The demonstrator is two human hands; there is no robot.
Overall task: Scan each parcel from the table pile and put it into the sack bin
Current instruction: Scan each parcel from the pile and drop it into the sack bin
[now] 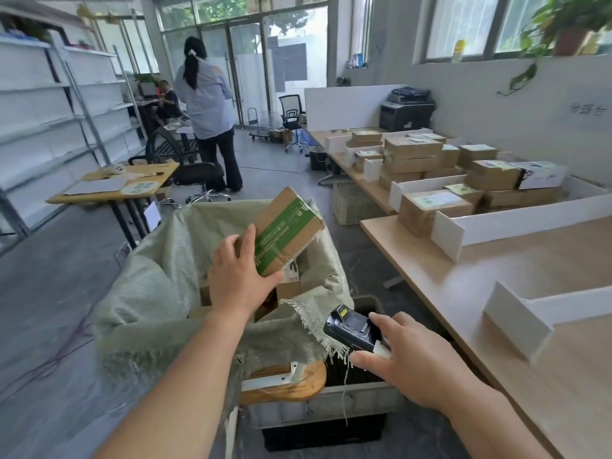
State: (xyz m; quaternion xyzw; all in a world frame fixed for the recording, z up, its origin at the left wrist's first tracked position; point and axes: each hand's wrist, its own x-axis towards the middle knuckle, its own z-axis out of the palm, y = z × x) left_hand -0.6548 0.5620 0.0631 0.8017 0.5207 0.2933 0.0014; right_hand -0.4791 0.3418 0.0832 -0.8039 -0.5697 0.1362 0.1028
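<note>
Cartons (412, 154) are stacked on the table (496, 276). A parcel (288, 231) is gripped by the left hand (236, 279), a scanner (351, 327) by the right hand (417, 362).

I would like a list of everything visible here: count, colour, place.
parcel: one, brown with green band, over the sack
sack: one, pale green, open, in front
scanner: one, black, in right hand
pile: many brown parcels, on the right table between white dividers
crate: one, grey, below the scanner
shelves: several, white, left wall
printer: one, dark, far right, behind the pile
left hand: grips the parcel
right hand: holds the scanner
</note>
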